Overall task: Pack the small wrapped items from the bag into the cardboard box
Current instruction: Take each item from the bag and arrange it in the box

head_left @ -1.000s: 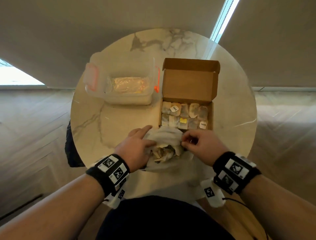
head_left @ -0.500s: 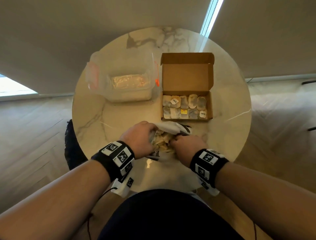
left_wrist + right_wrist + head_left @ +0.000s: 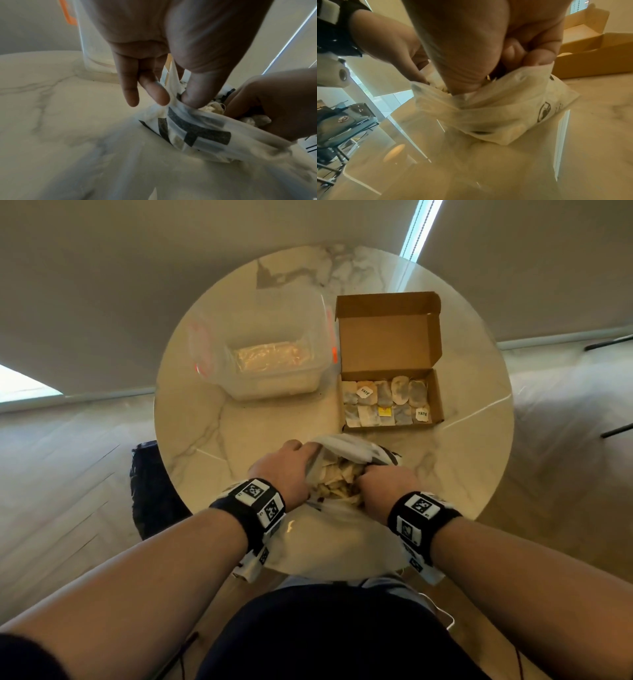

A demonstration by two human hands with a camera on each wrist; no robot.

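Two rows of small wrapped items [image 3: 387,404] already line the cardboard box [image 3: 390,361], which stands lid-up on the far right of the round counter [image 3: 205,422], beside a clear plastic tub [image 3: 270,354]. In the head view the white bag [image 3: 346,450] lies near the counter's front edge with more items heaped in its mouth; the left hand [image 3: 284,470] holds the bag's left rim and the right hand [image 3: 383,487] dips into the opening.

Seen from the left wrist, the left hand [image 3: 171,54] pinches a fold of the bag [image 3: 197,132] between thumb and fingers, the outer fingers hanging free. The film looks thin and limp, so it probably needs holding open.

From the right wrist, the right hand [image 3: 488,47] has its thumb and curled fingers sunk past the bag [image 3: 505,115] rim; whether they hold an item cannot be told. The box [image 3: 594,58] sits just beyond.

The items look light, soft and papery, likely easy to crush or tear, some with small tags. A gentle pinch on the flat body of one, rather than on its tag, seems the safest hold.
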